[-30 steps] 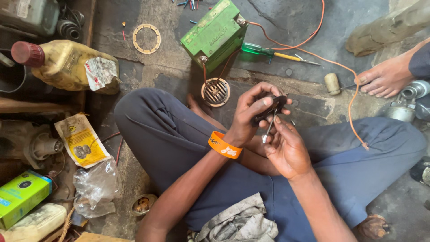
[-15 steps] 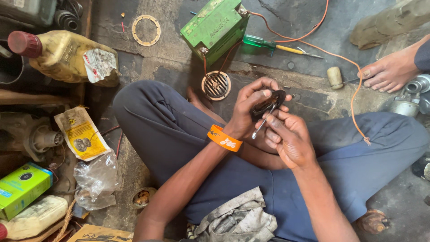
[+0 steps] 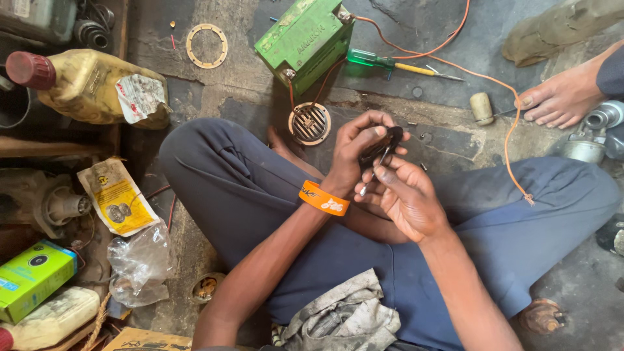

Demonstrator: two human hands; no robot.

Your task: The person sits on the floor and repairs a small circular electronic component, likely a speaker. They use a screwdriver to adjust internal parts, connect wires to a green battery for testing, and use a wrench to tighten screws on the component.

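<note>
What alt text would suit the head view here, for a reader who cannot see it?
Seen from above, a person sitting cross-legged on a concrete floor holds a small dark part in the left hand and works at it with the right hand. A green battery with orange wires, a screwdriver and a yellow oil bottle lie around.

A single head-worn camera looks almost straight down from above the seated person's lap. It is close: the crossed legs (image 3: 403, 260) fill the lower middle of the frame, and the left hand (image 3: 354, 156) and right hand (image 3: 406, 198) meet just above centre. The top of the frame faces forward, away from the body, onto the floor (image 3: 416, 26) and the green battery (image 3: 305, 39). Clutter lies along the left edge. There is no second view to overlap.
</note>
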